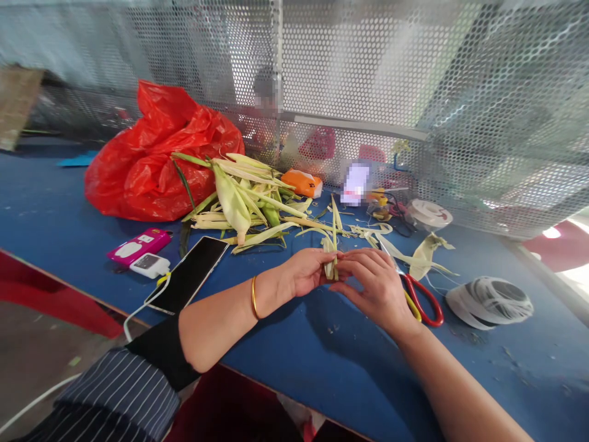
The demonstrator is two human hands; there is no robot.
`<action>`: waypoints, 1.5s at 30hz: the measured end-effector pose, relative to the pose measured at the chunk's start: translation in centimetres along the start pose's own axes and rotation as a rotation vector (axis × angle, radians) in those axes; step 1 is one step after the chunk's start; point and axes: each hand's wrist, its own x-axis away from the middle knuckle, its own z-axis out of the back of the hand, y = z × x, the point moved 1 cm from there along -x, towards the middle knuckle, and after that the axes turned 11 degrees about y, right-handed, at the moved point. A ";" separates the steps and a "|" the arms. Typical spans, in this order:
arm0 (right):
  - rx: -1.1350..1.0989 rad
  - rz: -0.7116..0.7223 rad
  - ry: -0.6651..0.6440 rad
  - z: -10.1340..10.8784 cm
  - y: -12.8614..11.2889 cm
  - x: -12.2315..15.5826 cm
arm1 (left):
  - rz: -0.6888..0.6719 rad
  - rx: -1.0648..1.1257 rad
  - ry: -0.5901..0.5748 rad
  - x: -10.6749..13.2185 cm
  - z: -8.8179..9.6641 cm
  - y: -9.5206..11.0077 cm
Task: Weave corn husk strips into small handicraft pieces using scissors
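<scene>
My left hand point(307, 272) and my right hand point(373, 282) meet over the blue table point(294, 350), both pinched on a small bundle of pale corn husk strips point(330, 255) that stands up between the fingertips. A gold bangle circles my left wrist. Red-handled scissors point(423, 301) lie just right of my right hand, partly hidden by it. A heap of green and yellow corn husks point(248, 199) lies behind my hands.
A red plastic bag point(156, 153) sits at the back left. A black phone point(191, 273), a pink power bank point(138, 244) and a white device lie at left. Two tape rolls point(490, 301) rest at right. A perforated metal screen point(414, 92) backs the table.
</scene>
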 end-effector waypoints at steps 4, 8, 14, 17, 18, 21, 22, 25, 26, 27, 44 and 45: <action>0.011 -0.013 0.006 -0.3 -0.3 0.1 | 0.037 0.006 0.097 0.6 -0.6 0.3; -0.079 -0.237 0.103 -0.3 0.1 0.4 | -0.032 -0.088 0.172 1.5 -1.3 0.7; -0.512 -1.075 -0.007 -0.7 1.2 0.6 | -0.199 -0.427 0.130 2.4 -1.7 0.0; -0.839 -1.270 -0.116 -1.2 0.5 0.4 | -0.238 -0.552 0.058 2.2 -1.7 -1.0; -0.903 -1.320 -0.085 -1.2 0.4 0.3 | -0.247 -0.595 0.049 2.2 -1.7 -1.3; -1.047 -1.429 0.012 -1.2 0.3 0.2 | -0.228 -0.726 0.044 2.2 -1.6 -1.8; -1.098 -1.449 0.003 -1.2 0.3 0.2 | -0.215 -0.755 0.034 2.3 -1.6 -1.8; -1.200 -1.491 -0.044 -0.9 0.8 0.3 | -0.209 -0.780 0.005 2.6 -1.7 -1.4; -1.212 -1.505 -0.034 -0.8 1.0 0.3 | -0.214 -0.776 0.005 2.6 -1.7 -1.3; -1.220 -1.519 -0.009 -0.8 1.2 0.3 | -0.218 -0.772 0.011 2.6 -1.7 -1.1; -1.092 -1.417 0.434 2.0 4.8 -0.3 | -0.090 -0.678 -0.042 3.1 -1.9 -0.1; -1.069 -1.397 0.440 2.3 5.0 -0.3 | -0.082 -0.667 -0.058 3.1 -1.8 -0.1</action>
